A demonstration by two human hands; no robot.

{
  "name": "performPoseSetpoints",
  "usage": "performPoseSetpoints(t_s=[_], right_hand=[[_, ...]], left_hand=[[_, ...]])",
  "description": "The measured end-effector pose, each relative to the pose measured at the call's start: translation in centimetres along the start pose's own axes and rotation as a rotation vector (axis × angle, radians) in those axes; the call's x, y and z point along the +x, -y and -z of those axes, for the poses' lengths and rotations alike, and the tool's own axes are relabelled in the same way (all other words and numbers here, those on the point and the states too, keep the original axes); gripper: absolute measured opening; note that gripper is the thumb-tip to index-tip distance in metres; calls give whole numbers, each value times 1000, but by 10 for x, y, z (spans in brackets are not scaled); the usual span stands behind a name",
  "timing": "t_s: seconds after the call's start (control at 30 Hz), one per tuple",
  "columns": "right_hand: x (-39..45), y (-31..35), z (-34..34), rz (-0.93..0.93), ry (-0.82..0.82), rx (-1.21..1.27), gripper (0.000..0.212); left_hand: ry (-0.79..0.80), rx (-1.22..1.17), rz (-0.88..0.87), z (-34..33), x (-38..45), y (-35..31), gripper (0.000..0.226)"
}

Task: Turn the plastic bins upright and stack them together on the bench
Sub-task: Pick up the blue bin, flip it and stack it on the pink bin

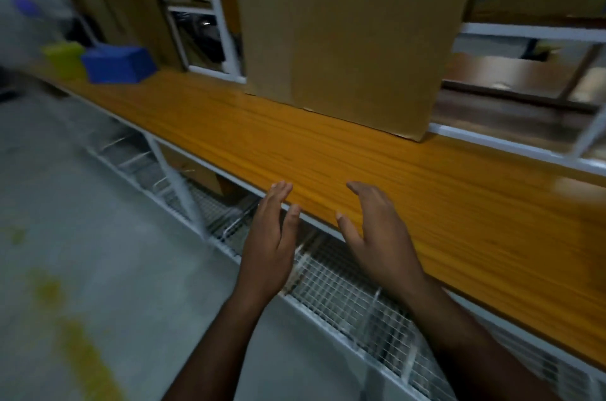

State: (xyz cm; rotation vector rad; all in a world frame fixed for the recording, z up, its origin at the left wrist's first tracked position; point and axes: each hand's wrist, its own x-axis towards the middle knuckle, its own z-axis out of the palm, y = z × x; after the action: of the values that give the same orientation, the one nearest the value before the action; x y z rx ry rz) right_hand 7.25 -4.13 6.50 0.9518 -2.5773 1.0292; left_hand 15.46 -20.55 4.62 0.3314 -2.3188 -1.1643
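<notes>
A blue plastic bin (118, 63) lies bottom-up on the far left end of the wooden bench (377, 168). A yellow-green bin (64, 59) sits right beside it, further left, also blurred. My left hand (272, 240) hovers at the bench's front edge, fingers straight and apart, holding nothing. My right hand (380, 233) is over the bench top just to its right, fingers spread, palm facing the left hand, empty. Both hands are far from the bins.
A large cardboard box (347, 36) stands on the bench behind my hands. White metal racking (226, 36) runs behind the bench. Wire mesh shelves (344, 289) sit below the bench edge. Grey floor (82, 204) with yellow marks lies to the left.
</notes>
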Motion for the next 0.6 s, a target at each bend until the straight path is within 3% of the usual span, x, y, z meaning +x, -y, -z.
performPoseSetpoints(t_s=[0.3, 0.6], right_hand=[[100, 79, -107, 163, 115, 99, 60], [242, 129, -237, 262, 221, 273, 59]], left_hand=[[-192, 61, 94, 109, 58, 73, 56], [-338, 183, 190, 181, 168, 167, 54]])
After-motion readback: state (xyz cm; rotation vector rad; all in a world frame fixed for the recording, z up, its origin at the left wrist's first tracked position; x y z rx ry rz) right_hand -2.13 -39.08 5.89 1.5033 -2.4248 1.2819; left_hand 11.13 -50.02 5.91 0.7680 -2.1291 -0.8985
